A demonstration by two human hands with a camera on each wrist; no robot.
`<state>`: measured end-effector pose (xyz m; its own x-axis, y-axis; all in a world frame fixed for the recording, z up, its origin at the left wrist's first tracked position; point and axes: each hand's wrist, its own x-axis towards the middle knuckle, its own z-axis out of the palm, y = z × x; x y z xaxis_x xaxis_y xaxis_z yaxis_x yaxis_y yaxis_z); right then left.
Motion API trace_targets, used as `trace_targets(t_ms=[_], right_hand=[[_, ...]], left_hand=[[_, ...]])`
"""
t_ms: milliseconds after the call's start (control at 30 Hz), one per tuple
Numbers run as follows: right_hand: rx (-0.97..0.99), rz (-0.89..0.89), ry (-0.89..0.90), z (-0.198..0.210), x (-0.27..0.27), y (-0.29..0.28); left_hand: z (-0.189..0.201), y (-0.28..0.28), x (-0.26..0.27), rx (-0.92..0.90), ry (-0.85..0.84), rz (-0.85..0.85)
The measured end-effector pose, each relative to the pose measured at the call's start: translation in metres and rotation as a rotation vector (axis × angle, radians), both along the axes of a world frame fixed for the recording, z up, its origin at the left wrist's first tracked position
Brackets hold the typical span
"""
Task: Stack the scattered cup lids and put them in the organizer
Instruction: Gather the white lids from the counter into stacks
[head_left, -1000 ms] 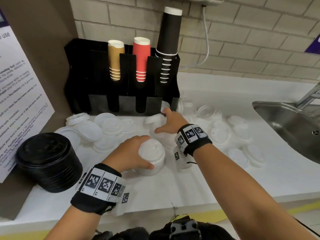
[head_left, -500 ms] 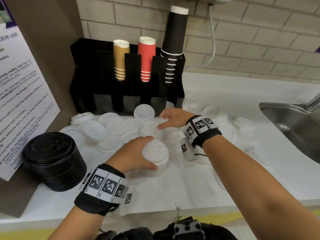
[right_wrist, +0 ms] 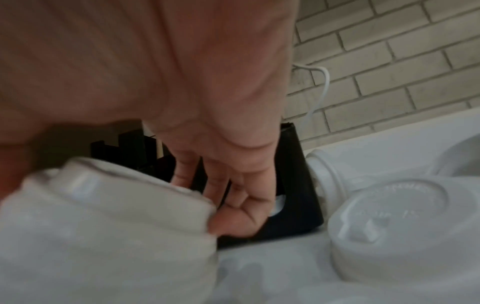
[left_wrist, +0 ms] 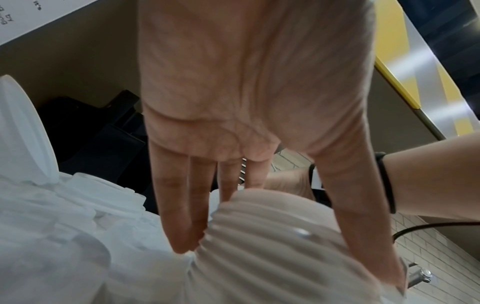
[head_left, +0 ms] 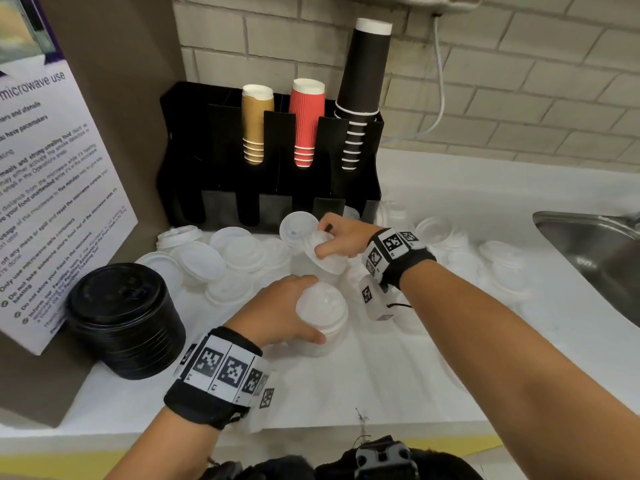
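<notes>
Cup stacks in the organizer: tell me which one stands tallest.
The black stack, rightmost of the three; it rises well above the red stack and the gold stack.

The white table (head_left: 398,382) carries scattered white lids (head_left: 221,261) and a black organizer (head_left: 194,168). A black lid stack (head_left: 121,317) stands at its left.

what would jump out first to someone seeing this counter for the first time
Probably the sea of loose white lids scattered across the white counter in front of the black organizer, which holds gold, red and tall black cup stacks. Next, the left hand gripping a stack of white lids near the front, while the right hand pinches a lid just behind. A stack of black lids sits at the left.
</notes>
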<state>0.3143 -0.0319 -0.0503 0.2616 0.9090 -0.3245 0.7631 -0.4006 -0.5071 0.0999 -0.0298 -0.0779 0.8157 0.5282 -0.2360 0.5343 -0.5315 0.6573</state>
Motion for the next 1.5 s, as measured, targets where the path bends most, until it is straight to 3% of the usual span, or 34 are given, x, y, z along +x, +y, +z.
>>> trace_targets(t_ms=[300,467,567,700,800,867,1100,1200,1400,1500], right_hand=[[0.001,0.087,-0.052,0.004,-0.004,0.005],[0.139,-0.063,0.131,0.039,0.003,0.017],[0.113,0.0,0.165,0.047,-0.007,0.028],[0.077,0.083,0.033,0.037,-0.017,0.041],[-0.188,0.244,-0.26,0.015,-0.006,0.041],[-0.33,0.292,-0.298,0.0,0.001,0.032],[-0.191,0.39,-0.365,-0.022,-0.003,0.021],[-0.12,0.309,-0.295,-0.009,-0.001,0.011],[0.141,0.029,0.215,0.034,-0.001,-0.028],[0.213,0.008,0.302,0.04,-0.014,-0.055]], left_hand=[[-0.001,0.001,0.002,0.006,0.012,-0.006],[-0.004,0.001,0.001,0.01,0.013,-0.012],[-0.004,0.001,0.001,0.009,0.016,-0.015],[-0.003,0.002,0.001,0.012,0.018,-0.026],[-0.003,0.001,0.001,0.008,0.009,-0.022],[-0.002,0.0,0.001,0.009,0.001,-0.02],[-0.002,-0.002,0.001,0.014,-0.005,-0.024],[-0.004,-0.002,-0.001,0.001,-0.011,-0.02],[-0.006,0.001,-0.008,-0.042,-0.116,0.038],[-0.006,0.0,-0.008,-0.053,-0.147,0.074]])
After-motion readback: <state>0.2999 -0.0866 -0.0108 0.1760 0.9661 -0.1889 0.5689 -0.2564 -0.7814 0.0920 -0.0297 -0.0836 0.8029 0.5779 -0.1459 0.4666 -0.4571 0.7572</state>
